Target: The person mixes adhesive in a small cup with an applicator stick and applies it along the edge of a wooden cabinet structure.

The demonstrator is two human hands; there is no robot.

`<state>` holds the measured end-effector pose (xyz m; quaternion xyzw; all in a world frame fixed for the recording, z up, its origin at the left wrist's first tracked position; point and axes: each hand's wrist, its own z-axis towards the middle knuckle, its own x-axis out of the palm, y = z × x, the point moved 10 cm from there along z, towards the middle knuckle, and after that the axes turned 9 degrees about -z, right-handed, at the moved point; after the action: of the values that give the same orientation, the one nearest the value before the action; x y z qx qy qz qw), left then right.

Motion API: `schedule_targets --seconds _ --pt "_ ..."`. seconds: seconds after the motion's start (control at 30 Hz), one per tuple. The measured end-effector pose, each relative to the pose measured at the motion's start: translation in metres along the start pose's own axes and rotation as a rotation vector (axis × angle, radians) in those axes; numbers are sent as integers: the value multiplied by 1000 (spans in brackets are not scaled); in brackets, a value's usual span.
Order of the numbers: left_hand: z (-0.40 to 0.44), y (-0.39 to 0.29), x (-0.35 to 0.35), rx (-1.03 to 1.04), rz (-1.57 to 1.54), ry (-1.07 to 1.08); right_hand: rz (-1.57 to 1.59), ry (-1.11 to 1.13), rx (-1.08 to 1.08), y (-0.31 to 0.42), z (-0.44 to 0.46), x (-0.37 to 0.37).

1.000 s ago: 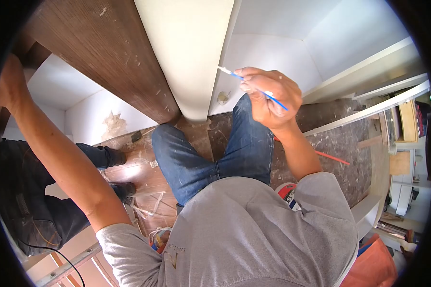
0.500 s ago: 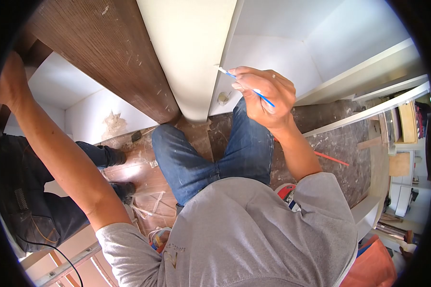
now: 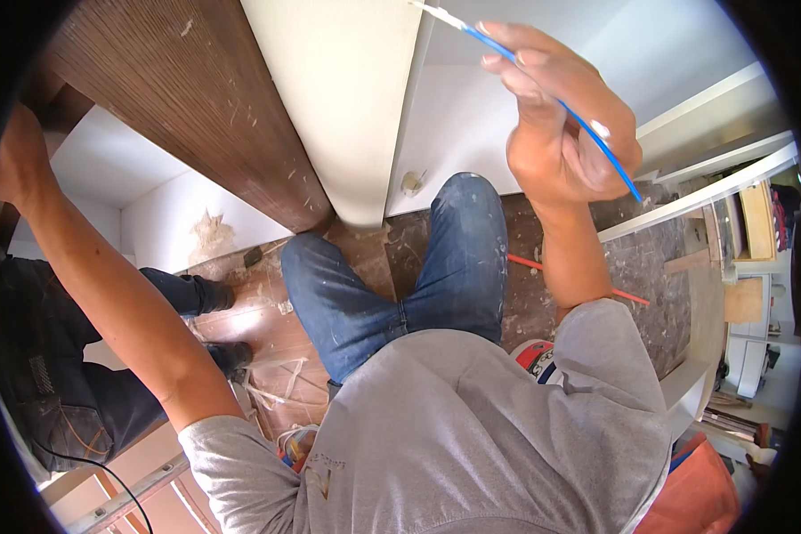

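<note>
My right hand [image 3: 578,116] is closed round a thin blue paintbrush [image 3: 587,126]. White paint coats the brush's front end, which is up at the right edge of the cream panel [image 3: 334,98]; whether it touches cannot be told. Left of that panel stands a dark wood-grain board [image 3: 196,98]. My left hand [image 3: 16,165] is raised at the far left by dark wood, its fingers hidden in shadow.
Another person's legs [image 3: 71,356] in dark trousers stand at my left. White cabinet recesses [image 3: 481,116] flank the boards. A red stick [image 3: 627,296] and a paint bucket [image 3: 532,356] are on the stained floor [image 3: 409,240]. A ladder [image 3: 142,485] is at lower left.
My right hand has moved up and to the right, carrying the paintbrush higher along the cream panel's edge. My left arm has barely moved.
</note>
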<state>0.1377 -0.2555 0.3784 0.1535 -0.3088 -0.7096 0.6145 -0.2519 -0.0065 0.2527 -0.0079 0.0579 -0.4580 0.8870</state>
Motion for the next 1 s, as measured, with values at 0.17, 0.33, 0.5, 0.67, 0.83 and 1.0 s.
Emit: schedule_targets --seconds 0.17,0.33,0.5,0.67,0.83,1.0 --pt "-13 15 25 -1035 -157 -229 -2 186 73 9 -34 5" --pt "-7 15 0 -720 -417 -272 -39 271 132 7 -69 19" --pt "2 7 -11 -650 -578 -249 -65 163 5 2 -37 15" --pt "0 3 -13 -615 -622 -214 1 203 -31 5 -3 13" --pt "-7 -3 -12 -615 -666 -183 -10 216 -38 -6 9 -4" --pt "-9 -9 -18 -598 -708 -165 55 -64 234 -45 -30 -45"
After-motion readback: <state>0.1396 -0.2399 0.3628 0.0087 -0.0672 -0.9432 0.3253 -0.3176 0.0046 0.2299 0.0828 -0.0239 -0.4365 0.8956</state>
